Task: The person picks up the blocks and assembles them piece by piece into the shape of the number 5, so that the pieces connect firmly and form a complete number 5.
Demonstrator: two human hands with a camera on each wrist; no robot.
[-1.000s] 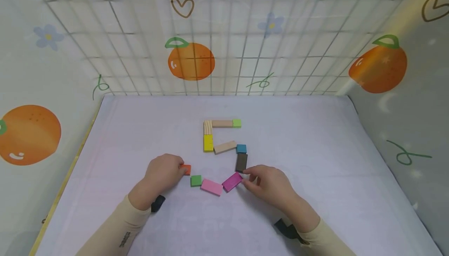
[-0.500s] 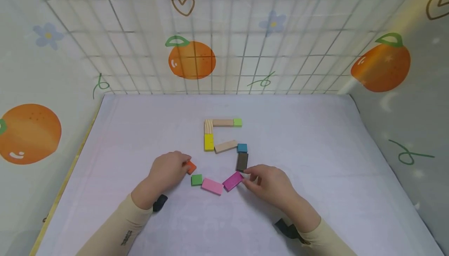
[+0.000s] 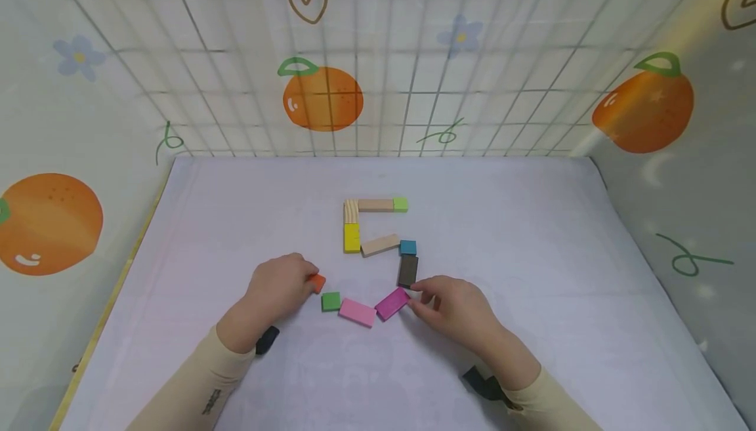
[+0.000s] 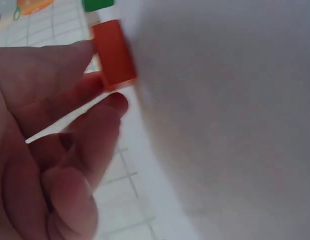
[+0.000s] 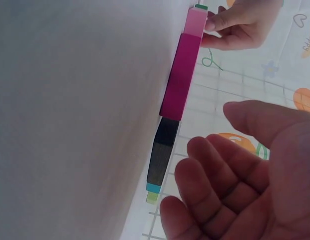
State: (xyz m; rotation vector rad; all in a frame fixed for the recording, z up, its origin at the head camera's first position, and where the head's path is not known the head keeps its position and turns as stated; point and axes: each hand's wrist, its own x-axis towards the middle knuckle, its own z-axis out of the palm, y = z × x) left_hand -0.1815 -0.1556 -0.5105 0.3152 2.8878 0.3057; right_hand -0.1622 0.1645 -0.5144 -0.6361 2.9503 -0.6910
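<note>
My left hand [image 3: 282, 290] pinches a small orange block [image 3: 317, 283] between thumb and finger; the left wrist view shows the held orange block [image 4: 113, 54] from close up. Just right of it lies a green block [image 3: 331, 302], with a gap between them. A light pink block [image 3: 357, 312] and a magenta block [image 3: 392, 304] continue the row. My right hand [image 3: 455, 306] hovers by the magenta block's right end. In the right wrist view its loosely bent fingers [image 5: 197, 182] hold nothing and stand apart from the magenta block [image 5: 181, 77].
A dark brown block [image 3: 408, 271] and a blue block [image 3: 408, 247] curve upward to a tan block [image 3: 380, 245]. A yellow block [image 3: 352, 238], a striped wood block [image 3: 351, 211], another tan block [image 3: 375, 205] and a lime block [image 3: 400, 205] follow. All lie on a white-covered table [image 3: 531, 221].
The left hand has moved slightly right with the orange block, then back a little left. The orange block has turned from level to slanted. The right hand has stayed in place.
</note>
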